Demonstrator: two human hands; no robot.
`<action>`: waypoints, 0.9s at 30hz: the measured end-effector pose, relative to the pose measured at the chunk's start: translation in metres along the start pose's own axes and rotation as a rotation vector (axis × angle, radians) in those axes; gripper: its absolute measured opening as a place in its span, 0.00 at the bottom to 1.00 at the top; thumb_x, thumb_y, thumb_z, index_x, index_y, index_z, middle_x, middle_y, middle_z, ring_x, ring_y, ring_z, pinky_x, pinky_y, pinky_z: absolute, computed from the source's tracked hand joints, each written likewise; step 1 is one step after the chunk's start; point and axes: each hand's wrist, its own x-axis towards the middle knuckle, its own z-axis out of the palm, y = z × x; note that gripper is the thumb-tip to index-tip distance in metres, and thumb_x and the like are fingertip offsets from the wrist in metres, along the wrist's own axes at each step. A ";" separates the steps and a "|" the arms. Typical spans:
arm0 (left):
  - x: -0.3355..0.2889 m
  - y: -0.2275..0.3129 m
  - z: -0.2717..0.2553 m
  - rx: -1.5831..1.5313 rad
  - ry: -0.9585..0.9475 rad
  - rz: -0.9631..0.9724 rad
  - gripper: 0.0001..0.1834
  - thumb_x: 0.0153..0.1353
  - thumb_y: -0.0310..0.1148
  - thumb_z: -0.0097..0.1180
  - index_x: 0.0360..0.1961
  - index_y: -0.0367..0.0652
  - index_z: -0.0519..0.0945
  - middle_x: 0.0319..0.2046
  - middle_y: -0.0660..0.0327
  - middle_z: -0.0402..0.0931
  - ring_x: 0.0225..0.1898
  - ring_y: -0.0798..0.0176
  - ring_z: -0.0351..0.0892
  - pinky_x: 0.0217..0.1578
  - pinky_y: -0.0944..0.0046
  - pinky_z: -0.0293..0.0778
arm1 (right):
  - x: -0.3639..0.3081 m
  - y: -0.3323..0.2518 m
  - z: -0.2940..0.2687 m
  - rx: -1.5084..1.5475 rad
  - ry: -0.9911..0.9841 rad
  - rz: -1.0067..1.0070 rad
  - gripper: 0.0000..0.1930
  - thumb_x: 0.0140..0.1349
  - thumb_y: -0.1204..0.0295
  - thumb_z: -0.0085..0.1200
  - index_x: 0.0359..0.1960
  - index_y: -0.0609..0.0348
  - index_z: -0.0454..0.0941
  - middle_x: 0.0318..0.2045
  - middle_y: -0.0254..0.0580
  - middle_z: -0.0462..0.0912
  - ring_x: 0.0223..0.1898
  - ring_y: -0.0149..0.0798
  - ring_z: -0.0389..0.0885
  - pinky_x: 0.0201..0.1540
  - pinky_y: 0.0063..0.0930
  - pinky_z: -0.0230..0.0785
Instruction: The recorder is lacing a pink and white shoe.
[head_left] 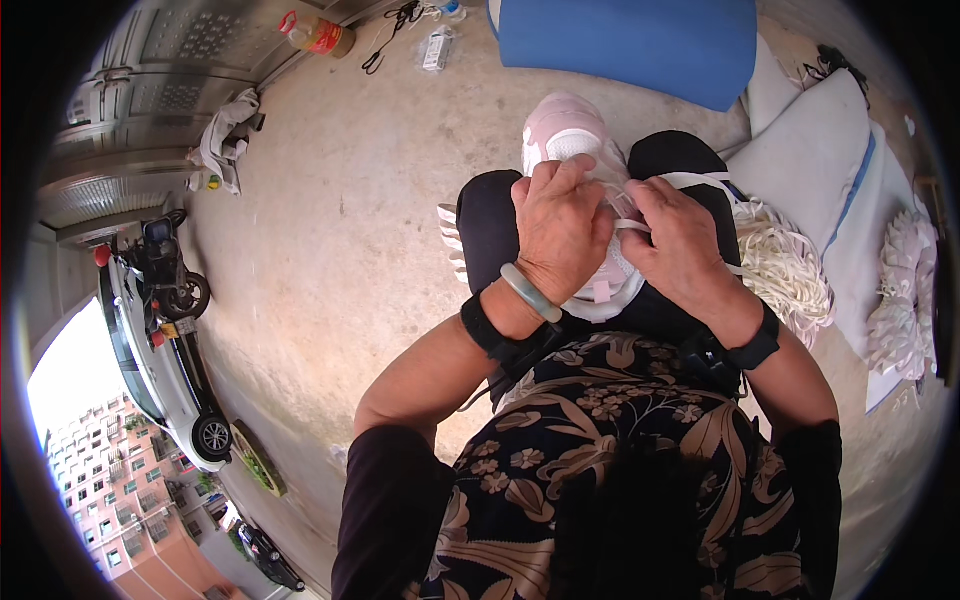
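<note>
A pink and white sneaker (565, 115) rests on my lap between my knees, its toe pointing away from me. My left hand (565, 225) lies over the lacing with its fingers bent and closed; what they pinch is hidden beneath them. On the sneaker's right side, my right hand (688, 245) has thumb and fingers closed on a flat white shoelace (632, 225). A length of lace runs from there over my right knee. The two hands are close together above the tongue, which they partly cover.
A heap of white laces (785, 265) lies right of my knee, beside pale sheets (805, 150). More bundled laces (900, 290) lie farther right. Ahead is a blue rolled mat (630, 45). A bottle (320, 35) stands far left; a motorbike (170, 270) and white car (165, 370) are beyond.
</note>
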 end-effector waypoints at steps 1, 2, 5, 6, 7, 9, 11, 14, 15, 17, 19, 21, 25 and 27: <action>-0.001 0.000 0.001 0.002 -0.003 0.000 0.10 0.38 0.26 0.61 0.26 0.43 0.80 0.44 0.61 0.75 0.43 0.54 0.71 0.41 0.55 0.62 | 0.000 0.000 0.000 -0.014 0.017 -0.023 0.15 0.44 0.74 0.53 0.36 0.66 0.72 0.29 0.47 0.74 0.33 0.48 0.77 0.36 0.38 0.71; -0.002 0.000 0.003 -0.010 0.005 0.002 0.09 0.38 0.26 0.61 0.26 0.43 0.80 0.44 0.61 0.75 0.43 0.54 0.71 0.41 0.55 0.62 | -0.001 0.001 0.000 -0.011 0.018 -0.021 0.15 0.44 0.74 0.53 0.36 0.66 0.72 0.29 0.47 0.74 0.33 0.48 0.77 0.36 0.38 0.71; -0.001 0.001 0.006 -0.009 0.027 0.013 0.09 0.39 0.27 0.61 0.26 0.43 0.81 0.45 0.61 0.75 0.44 0.54 0.71 0.42 0.56 0.62 | -0.001 0.002 0.000 -0.001 0.042 -0.052 0.13 0.44 0.76 0.51 0.35 0.65 0.72 0.28 0.47 0.73 0.33 0.47 0.77 0.36 0.38 0.71; -0.001 0.002 0.008 -0.005 0.041 0.022 0.09 0.39 0.27 0.61 0.26 0.43 0.81 0.45 0.61 0.75 0.44 0.54 0.71 0.42 0.56 0.61 | 0.000 0.003 -0.001 0.016 0.006 -0.039 0.13 0.44 0.77 0.50 0.35 0.66 0.72 0.28 0.47 0.73 0.33 0.47 0.77 0.36 0.38 0.71; -0.001 0.003 0.009 -0.003 0.039 0.023 0.09 0.39 0.27 0.61 0.26 0.43 0.81 0.45 0.61 0.75 0.44 0.54 0.71 0.42 0.56 0.61 | 0.001 0.003 -0.002 0.032 -0.031 -0.028 0.13 0.44 0.77 0.50 0.35 0.66 0.72 0.28 0.47 0.73 0.34 0.47 0.77 0.36 0.38 0.71; 0.000 0.003 0.011 0.006 0.029 0.028 0.08 0.40 0.26 0.60 0.26 0.44 0.81 0.45 0.61 0.75 0.44 0.54 0.70 0.43 0.56 0.61 | 0.000 0.005 -0.001 0.044 -0.024 -0.020 0.14 0.44 0.78 0.50 0.36 0.66 0.72 0.29 0.47 0.74 0.34 0.47 0.77 0.36 0.37 0.71; 0.002 0.004 0.011 -0.001 0.031 0.050 0.08 0.40 0.25 0.60 0.26 0.44 0.81 0.45 0.62 0.74 0.44 0.54 0.70 0.42 0.55 0.61 | -0.003 0.009 0.003 0.055 -0.016 -0.014 0.15 0.44 0.78 0.50 0.37 0.66 0.72 0.30 0.48 0.74 0.34 0.47 0.77 0.37 0.36 0.71; 0.004 0.005 0.010 0.005 0.020 0.088 0.08 0.41 0.24 0.58 0.26 0.43 0.81 0.46 0.61 0.73 0.45 0.54 0.70 0.44 0.53 0.61 | -0.007 0.012 0.009 0.175 0.136 -0.024 0.19 0.44 0.78 0.51 0.43 0.66 0.71 0.32 0.49 0.78 0.34 0.48 0.79 0.36 0.35 0.73; 0.005 0.006 0.009 0.018 0.007 0.105 0.08 0.41 0.23 0.58 0.27 0.43 0.81 0.46 0.61 0.73 0.46 0.53 0.70 0.45 0.52 0.61 | -0.005 0.011 0.008 0.200 0.105 0.036 0.22 0.45 0.77 0.52 0.46 0.66 0.70 0.31 0.49 0.79 0.33 0.48 0.80 0.36 0.35 0.73; 0.004 0.009 0.006 0.065 0.014 0.137 0.08 0.40 0.22 0.57 0.26 0.42 0.80 0.47 0.59 0.72 0.47 0.52 0.69 0.47 0.50 0.60 | -0.005 0.011 0.008 0.227 0.074 0.094 0.24 0.45 0.76 0.52 0.48 0.65 0.69 0.31 0.48 0.80 0.32 0.48 0.81 0.35 0.35 0.74; 0.004 0.012 -0.003 0.107 0.013 0.177 0.08 0.40 0.21 0.56 0.25 0.40 0.80 0.48 0.58 0.71 0.48 0.51 0.69 0.48 0.49 0.60 | -0.007 0.015 0.010 0.243 0.093 0.100 0.26 0.45 0.75 0.54 0.50 0.65 0.67 0.28 0.46 0.81 0.29 0.46 0.81 0.34 0.35 0.74; -0.003 0.010 -0.021 0.060 0.040 0.230 0.04 0.37 0.25 0.55 0.19 0.39 0.74 0.51 0.55 0.69 0.52 0.48 0.67 0.53 0.42 0.57 | -0.009 0.017 0.010 0.236 0.109 0.110 0.25 0.46 0.74 0.54 0.50 0.65 0.67 0.28 0.45 0.81 0.28 0.45 0.81 0.34 0.34 0.74; -0.038 -0.035 -0.063 -0.028 0.183 0.177 0.09 0.37 0.17 0.54 0.20 0.40 0.71 0.46 0.52 0.74 0.49 0.48 0.71 0.48 0.51 0.63 | -0.012 0.025 0.009 0.315 0.095 0.152 0.28 0.48 0.80 0.55 0.54 0.64 0.65 0.29 0.44 0.81 0.25 0.35 0.80 0.31 0.27 0.72; -0.079 -0.076 -0.087 0.210 0.168 -0.030 0.10 0.40 0.16 0.55 0.23 0.41 0.70 0.48 0.51 0.74 0.47 0.48 0.71 0.47 0.55 0.65 | -0.013 0.023 0.007 0.316 0.086 0.169 0.28 0.48 0.80 0.55 0.54 0.64 0.64 0.29 0.44 0.80 0.25 0.34 0.79 0.30 0.26 0.72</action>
